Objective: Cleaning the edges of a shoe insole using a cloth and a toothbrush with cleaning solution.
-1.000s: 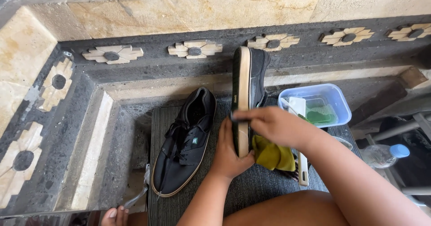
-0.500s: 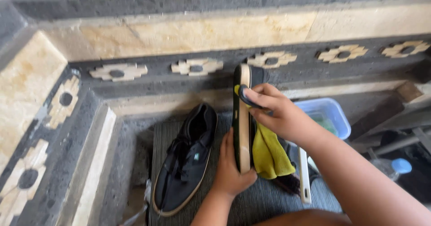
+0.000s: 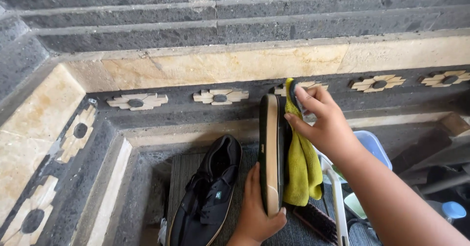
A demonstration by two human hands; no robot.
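My left hand (image 3: 255, 211) grips the heel end of a black shoe (image 3: 272, 148) held on its side, tan sole facing left. My right hand (image 3: 324, 123) presses a yellow-green cloth (image 3: 302, 167) against the shoe's upper near the toe, and the cloth hangs down along the shoe. A second black shoe (image 3: 208, 194) with laces lies flat on the dark ribbed mat (image 3: 178, 177) to the left.
A brush (image 3: 316, 220) lies on the mat below the cloth. A pale blue plastic tub (image 3: 374, 148) sits behind my right arm. Stone steps with flower-pattern tiles (image 3: 220, 97) enclose the spot. A bottle with a blue cap (image 3: 453, 210) stands at the right.
My right hand has slid with the cloth from the shoe's middle up to its toe end. The view has tilted upward, showing more of the stone wall.
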